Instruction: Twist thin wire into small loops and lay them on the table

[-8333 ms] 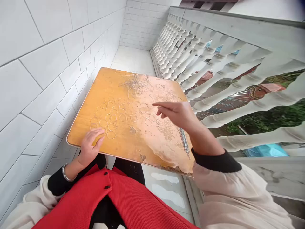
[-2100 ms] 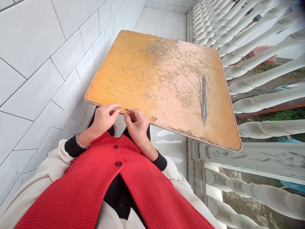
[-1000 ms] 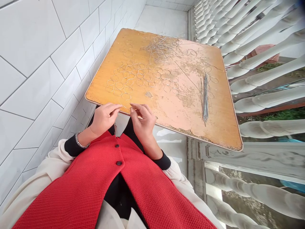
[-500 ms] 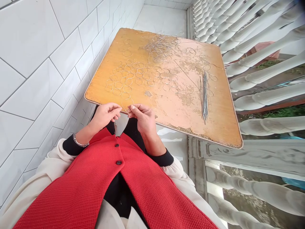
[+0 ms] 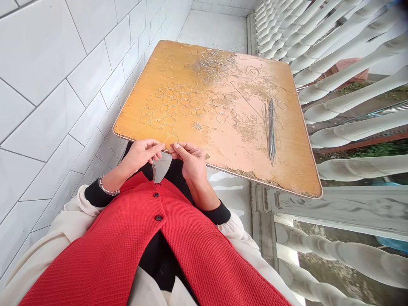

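curving just beyond left hand (image 5: 142, 154) and right hand (image 5: 192, 160), a wire loop (image 5: 172, 135)

The table (image 5: 188, 138) is orange-yellow with a pink patch (image 5: 219, 140); at three o'clock, the wire bundle (image 5: 271, 131) is silver-grey; at six o'clock, the vest (image 5: 191, 250) is red; at ten o'clock, the wall (image 5: 41, 68) is white with grey lines.

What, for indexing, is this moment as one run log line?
left hand: pinching wire loop | right hand: same wire loop | table: wire rings, tangled wires, wire bundle
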Action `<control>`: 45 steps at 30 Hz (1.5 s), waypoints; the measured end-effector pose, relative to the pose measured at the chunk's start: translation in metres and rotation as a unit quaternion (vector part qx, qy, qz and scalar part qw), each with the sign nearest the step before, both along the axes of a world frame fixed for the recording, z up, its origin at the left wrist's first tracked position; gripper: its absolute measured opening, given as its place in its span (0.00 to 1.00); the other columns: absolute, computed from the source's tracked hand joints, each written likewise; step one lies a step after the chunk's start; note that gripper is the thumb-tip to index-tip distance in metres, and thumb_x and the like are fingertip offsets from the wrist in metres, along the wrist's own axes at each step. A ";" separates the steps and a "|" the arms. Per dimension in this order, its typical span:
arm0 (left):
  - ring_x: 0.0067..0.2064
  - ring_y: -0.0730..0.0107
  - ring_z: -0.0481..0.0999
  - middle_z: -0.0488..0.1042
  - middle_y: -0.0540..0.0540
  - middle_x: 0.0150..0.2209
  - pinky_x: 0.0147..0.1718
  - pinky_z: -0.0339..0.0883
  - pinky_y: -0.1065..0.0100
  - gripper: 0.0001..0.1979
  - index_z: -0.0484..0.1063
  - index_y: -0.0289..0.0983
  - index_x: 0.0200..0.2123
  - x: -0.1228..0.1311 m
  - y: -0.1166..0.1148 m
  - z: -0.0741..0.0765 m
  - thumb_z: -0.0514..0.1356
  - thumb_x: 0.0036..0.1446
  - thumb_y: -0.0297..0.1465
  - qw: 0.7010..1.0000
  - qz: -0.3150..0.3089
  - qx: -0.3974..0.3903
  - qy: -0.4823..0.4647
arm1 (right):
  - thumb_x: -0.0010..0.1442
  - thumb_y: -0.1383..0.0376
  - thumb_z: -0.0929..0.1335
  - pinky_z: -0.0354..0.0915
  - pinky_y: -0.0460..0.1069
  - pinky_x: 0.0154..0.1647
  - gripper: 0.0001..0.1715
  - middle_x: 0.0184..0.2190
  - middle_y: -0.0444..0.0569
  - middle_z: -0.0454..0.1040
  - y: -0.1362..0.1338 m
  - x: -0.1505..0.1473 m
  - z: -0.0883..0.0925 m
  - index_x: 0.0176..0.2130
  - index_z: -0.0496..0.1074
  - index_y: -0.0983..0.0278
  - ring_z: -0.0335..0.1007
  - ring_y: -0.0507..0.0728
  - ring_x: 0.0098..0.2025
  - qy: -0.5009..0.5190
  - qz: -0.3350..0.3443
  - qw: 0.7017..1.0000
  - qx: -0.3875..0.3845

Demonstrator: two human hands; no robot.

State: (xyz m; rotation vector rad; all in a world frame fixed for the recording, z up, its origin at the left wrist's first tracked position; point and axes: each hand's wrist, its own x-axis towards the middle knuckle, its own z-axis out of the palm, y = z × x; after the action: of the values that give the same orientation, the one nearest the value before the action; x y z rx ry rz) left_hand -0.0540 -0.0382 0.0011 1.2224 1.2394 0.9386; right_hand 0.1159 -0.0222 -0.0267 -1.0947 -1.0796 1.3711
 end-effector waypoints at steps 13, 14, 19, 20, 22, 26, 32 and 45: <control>0.28 0.75 0.68 0.72 0.50 0.24 0.29 0.60 0.71 0.08 0.75 0.35 0.24 0.008 0.007 -0.003 0.63 0.48 0.34 1.000 0.000 0.000 0.009 | 0.51 0.53 0.74 0.65 0.47 0.30 0.15 0.24 0.45 0.77 -0.003 -0.001 0.001 0.24 0.74 0.61 0.65 0.50 0.25 -0.049 0.008 0.999 0.003; 0.28 0.75 0.68 0.72 0.50 0.24 0.29 0.60 0.71 0.08 0.74 0.35 0.24 0.008 0.007 -0.004 0.64 0.47 0.34 1.000 0.001 -0.001 0.007 | 0.50 0.53 0.74 0.65 0.47 0.29 0.15 0.24 0.45 0.77 -0.003 -0.001 0.001 0.24 0.74 0.61 0.65 0.49 0.25 -0.045 0.012 0.999 0.000; 0.28 0.75 0.67 0.71 0.51 0.24 0.30 0.60 0.70 0.08 0.74 0.34 0.24 0.012 0.011 -0.004 0.63 0.47 0.34 1.000 0.001 0.002 0.002 | 0.50 0.52 0.75 0.63 0.45 0.27 0.16 0.25 0.45 0.77 0.003 0.006 0.004 0.29 0.77 0.62 0.65 0.49 0.24 -0.025 0.024 0.999 -0.021; 0.28 0.75 0.66 0.71 0.51 0.23 0.31 0.60 0.70 0.08 0.74 0.34 0.24 0.014 0.012 -0.004 0.64 0.47 0.34 1.000 -0.001 0.002 0.000 | 0.50 0.52 0.75 0.63 0.45 0.26 0.16 0.25 0.44 0.76 0.006 0.008 0.005 0.30 0.77 0.62 0.65 0.48 0.24 -0.023 0.019 0.999 -0.019; 0.28 0.76 0.66 0.71 0.51 0.23 0.31 0.60 0.70 0.08 0.74 0.34 0.24 0.018 0.016 -0.003 0.64 0.47 0.34 1.000 -0.007 0.001 -0.008 | 0.49 0.53 0.75 0.63 0.45 0.26 0.15 0.24 0.44 0.76 0.011 0.013 0.008 0.29 0.77 0.63 0.64 0.48 0.23 -0.028 0.005 1.000 -0.002; 0.26 0.78 0.66 0.72 0.51 0.22 0.29 0.60 0.71 0.08 0.73 0.34 0.22 0.029 0.030 -0.002 0.64 0.47 0.32 0.999 -0.016 -0.012 -0.040 | 0.48 0.54 0.76 0.66 0.46 0.26 0.14 0.24 0.45 0.77 0.026 0.025 0.014 0.28 0.77 0.63 0.65 0.49 0.23 -0.070 -0.015 0.996 0.055; 0.31 0.73 0.73 0.77 0.47 0.28 0.31 0.65 0.71 0.11 0.76 0.34 0.28 0.037 0.061 -0.006 0.64 0.53 0.37 0.999 -0.038 -0.003 0.017 | 0.49 0.61 0.75 0.65 0.45 0.23 0.10 0.21 0.46 0.76 0.065 0.042 0.020 0.25 0.76 0.65 0.65 0.48 0.21 -0.147 -0.015 0.989 0.027; 0.51 0.62 0.76 0.77 0.39 0.49 0.53 0.70 0.59 0.13 0.75 0.35 0.49 0.011 0.063 -0.031 0.60 0.61 0.31 0.911 0.049 0.316 0.259 | 0.55 0.67 0.68 0.65 0.50 0.29 0.08 0.18 0.45 0.73 0.130 0.055 0.011 0.28 0.78 0.66 0.68 0.53 0.21 -0.465 -0.009 0.884 0.044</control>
State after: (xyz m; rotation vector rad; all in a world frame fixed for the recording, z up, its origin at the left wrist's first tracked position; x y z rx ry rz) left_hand -0.0426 0.0243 -0.0297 2.0354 1.4667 1.1840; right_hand 0.1707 0.1076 -0.0162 -1.7486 -1.7706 0.7214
